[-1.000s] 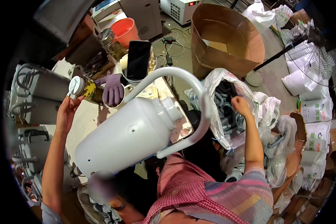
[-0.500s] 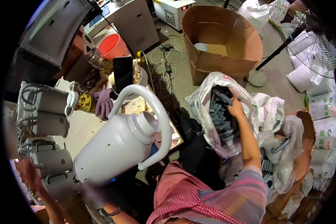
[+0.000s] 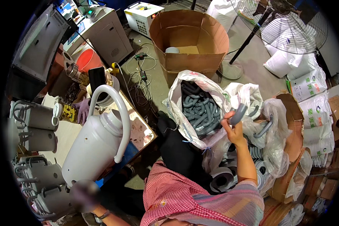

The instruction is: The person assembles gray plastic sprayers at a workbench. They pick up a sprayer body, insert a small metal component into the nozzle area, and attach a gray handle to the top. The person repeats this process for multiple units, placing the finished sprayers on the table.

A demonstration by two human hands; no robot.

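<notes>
A large pale grey jug-shaped shell with a wide neck and a long curved handle lies tilted over the table's corner. At its lower end is my left hand, too blurred for its fingers to show. My right hand is closed on a grey curved plastic tube piece, raised just right of an open white woven sack. Inside that sack lie several similar grey curved pieces.
Grey shells with handles line the left side. A phone, a purple glove and a red bucket are on the table. Beyond the sack stand a large cardboard box and a fan. Cables cross the floor.
My right hand has come out of the sack with a grey curved tube piece. The view has shifted rightward. Another person's hand at the far left is no longer visible.
</notes>
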